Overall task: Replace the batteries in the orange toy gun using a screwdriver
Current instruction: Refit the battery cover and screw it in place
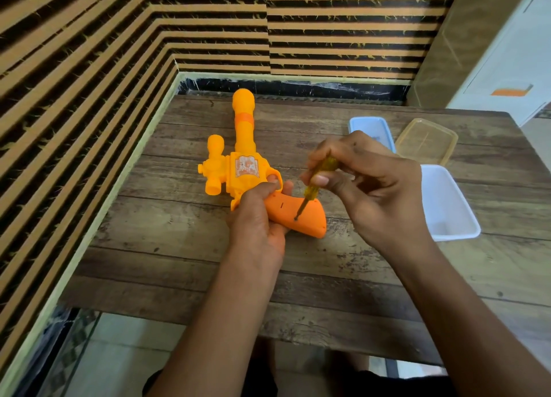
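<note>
The orange toy gun (241, 170) needs my left hand (256, 220) clamping its handle (283, 210) while my right hand (369, 185), pinching the screwdriver (314, 186), bears squarely down.

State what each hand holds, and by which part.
The left hand grips the orange toy gun at the top of its handle, by the trigger. The right hand pinches the screwdriver by its yellow handle, tip on the gun's handle.
</note>
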{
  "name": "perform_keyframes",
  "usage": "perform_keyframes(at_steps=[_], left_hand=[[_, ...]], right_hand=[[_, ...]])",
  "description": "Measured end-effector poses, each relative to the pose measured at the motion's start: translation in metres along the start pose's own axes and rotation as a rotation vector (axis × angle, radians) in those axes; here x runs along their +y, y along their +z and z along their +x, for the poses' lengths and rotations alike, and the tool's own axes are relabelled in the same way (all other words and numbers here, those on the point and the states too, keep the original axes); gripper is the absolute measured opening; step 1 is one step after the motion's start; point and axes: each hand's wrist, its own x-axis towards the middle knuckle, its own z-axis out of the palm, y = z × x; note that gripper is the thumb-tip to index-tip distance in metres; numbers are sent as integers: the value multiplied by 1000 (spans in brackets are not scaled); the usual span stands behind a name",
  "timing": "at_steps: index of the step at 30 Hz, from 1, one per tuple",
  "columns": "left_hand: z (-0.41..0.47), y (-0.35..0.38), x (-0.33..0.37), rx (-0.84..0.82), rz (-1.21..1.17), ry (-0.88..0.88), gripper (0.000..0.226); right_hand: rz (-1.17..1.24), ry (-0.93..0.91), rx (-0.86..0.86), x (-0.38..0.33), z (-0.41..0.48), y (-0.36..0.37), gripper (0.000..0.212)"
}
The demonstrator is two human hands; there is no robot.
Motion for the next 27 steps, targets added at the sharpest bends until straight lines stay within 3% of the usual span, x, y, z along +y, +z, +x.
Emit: perform_keyframes(at_steps=[4, 6, 12, 16, 21, 24, 27], left_hand=[[0, -1, -1, 6, -5, 4, 48], [-2, 0, -1, -6, -3, 3, 48], [-3, 2, 0, -9, 15, 0, 47], [-5, 1, 1, 15, 7, -12, 44], [-3, -1, 1, -6, 48, -11, 49], [-4, 0, -1, -23, 46, -11, 50], [-4, 0, -2, -31, 28, -8, 49]], right_hand=[[-102, -23, 67, -1, 2, 4, 14], [-112, -52, 19, -3, 3, 5, 6], [148, 89, -115, -10, -3, 2, 30], [181, 118, -88, -9, -1, 1, 25], [-52, 0, -16, -4, 2, -1, 4], [-211, -88, 0, -7, 2, 1, 6], [-102, -91, -63, -7, 0, 4, 15]])
